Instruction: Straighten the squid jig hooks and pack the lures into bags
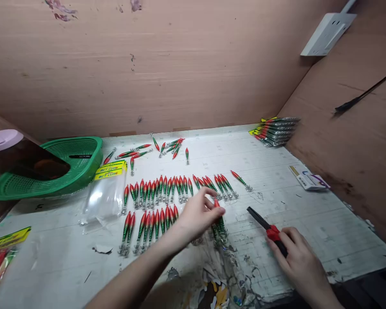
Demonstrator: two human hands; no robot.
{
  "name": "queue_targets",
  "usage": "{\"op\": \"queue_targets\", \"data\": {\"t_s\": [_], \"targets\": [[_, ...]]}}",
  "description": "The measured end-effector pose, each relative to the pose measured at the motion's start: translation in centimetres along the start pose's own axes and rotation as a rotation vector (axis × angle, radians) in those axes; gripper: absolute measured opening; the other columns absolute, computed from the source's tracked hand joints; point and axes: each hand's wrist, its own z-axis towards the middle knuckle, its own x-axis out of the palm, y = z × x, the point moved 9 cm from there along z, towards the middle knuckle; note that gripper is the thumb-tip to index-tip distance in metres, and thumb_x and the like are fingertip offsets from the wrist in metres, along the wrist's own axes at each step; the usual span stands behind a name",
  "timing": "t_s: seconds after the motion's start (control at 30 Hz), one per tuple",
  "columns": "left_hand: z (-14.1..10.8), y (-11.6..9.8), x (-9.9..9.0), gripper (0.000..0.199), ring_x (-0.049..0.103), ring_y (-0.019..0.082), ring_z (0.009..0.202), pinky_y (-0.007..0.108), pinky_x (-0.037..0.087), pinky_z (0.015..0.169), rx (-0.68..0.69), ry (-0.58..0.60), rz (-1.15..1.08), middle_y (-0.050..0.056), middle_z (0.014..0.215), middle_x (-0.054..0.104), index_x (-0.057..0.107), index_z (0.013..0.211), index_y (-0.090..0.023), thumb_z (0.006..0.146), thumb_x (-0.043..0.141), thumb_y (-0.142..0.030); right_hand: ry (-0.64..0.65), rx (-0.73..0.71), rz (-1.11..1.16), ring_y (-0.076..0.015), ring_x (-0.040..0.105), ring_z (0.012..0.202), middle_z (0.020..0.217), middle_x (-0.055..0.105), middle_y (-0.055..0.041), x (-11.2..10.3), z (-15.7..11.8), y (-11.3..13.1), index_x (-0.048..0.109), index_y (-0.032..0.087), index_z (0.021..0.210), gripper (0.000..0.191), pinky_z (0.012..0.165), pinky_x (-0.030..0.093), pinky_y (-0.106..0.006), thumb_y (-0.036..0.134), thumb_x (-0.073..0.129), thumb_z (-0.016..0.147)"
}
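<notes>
My left hand (201,210) reaches over the middle of the table, thumb and fingers closed around the red tip of a squid lure (216,203). Below that tip, green lure bodies with hooks lie bunched and partly overlap, so I cannot tell them apart. On the right, my right hand (299,257) is wrapped around the red-and-black handle of long-nosed pliers (266,225). The pliers' dark jaws point up and left, apart from the lures. Two rows of red-and-green squid lures (152,189) lie left of and behind my left hand; my forearm crosses the front row.
Clear packets with yellow headers (106,189) lie beside a green basket (96,154) holding a dark pink-lidded container (48,161). Loose lures (176,148) lie farther back. Packed lures (276,128) are stacked at the back right, near a small box (305,177). Walls bound the table.
</notes>
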Motion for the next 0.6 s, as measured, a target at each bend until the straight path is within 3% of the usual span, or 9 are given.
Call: {"op": "queue_targets", "data": {"t_s": [0.03, 0.1, 0.23, 0.47, 0.6], "targets": [[1.2, -1.0, 1.8, 0.035, 0.065, 0.019, 0.075, 0.031, 0.052, 0.068, 0.031, 0.017, 0.2, 0.0, 0.08, 0.064, 0.053, 0.112, -0.022, 0.08, 0.063, -0.035, -0.03, -0.02, -0.034, -0.0242, 0.061, 0.078, 0.087, 0.058, -0.0089, 0.0, -0.1, 0.2, 0.058, 0.021, 0.082, 0.039, 0.065, 0.047, -0.034, 0.052, 0.037, 0.096], [3.1, -2.0, 4.0, 0.035, 0.066, 0.025, 0.085, 0.036, 0.05, 0.074, 0.034, -0.009, 0.342, 0.004, 0.084, 0.068, 0.055, 0.11, -0.021, 0.078, 0.064, -0.031, -0.069, -0.062, -0.089, -0.0235, 0.06, 0.077, 0.088, 0.058, -0.0093, -0.1, -0.3, 0.6, 0.058, 0.02, 0.084, 0.037, 0.064, 0.047, -0.033, 0.047, 0.038, 0.097], [5.0, -2.0, 5.4, 0.037, 0.065, 0.034, 0.097, 0.041, 0.047, 0.078, -0.003, -0.075, 0.517, 0.016, 0.098, 0.07, 0.055, 0.113, -0.014, 0.078, 0.061, -0.022, -0.121, -0.137, -0.153, -0.0229, 0.059, 0.076, 0.087, 0.057, -0.0102, -0.3, -0.5, 1.3, 0.058, 0.017, 0.084, 0.035, 0.063, 0.047, -0.033, 0.041, 0.037, 0.099], [4.6, -1.3, 4.9, 0.044, 0.067, 0.037, 0.092, 0.04, 0.046, 0.07, -0.037, -0.117, 0.685, 0.021, 0.096, 0.071, 0.051, 0.12, -0.006, 0.079, 0.058, -0.018, -0.146, -0.125, -0.12, -0.0241, 0.059, 0.078, 0.088, 0.056, -0.011, -0.2, -0.2, 1.6, 0.058, 0.017, 0.085, 0.032, 0.061, 0.048, -0.033, 0.039, 0.039, 0.098], [3.5, -0.7, 1.7, 0.042, 0.069, 0.029, 0.079, 0.033, 0.045, 0.063, -0.037, -0.177, 0.663, 0.012, 0.086, 0.072, 0.051, 0.123, -0.011, 0.086, 0.056, -0.031, -0.14, -0.095, 0.019, -0.0221, 0.061, 0.077, 0.088, 0.057, -0.0096, -1.0, 0.2, 1.1, 0.057, 0.019, 0.087, 0.024, 0.061, 0.05, -0.031, 0.036, 0.043, 0.096]]}}
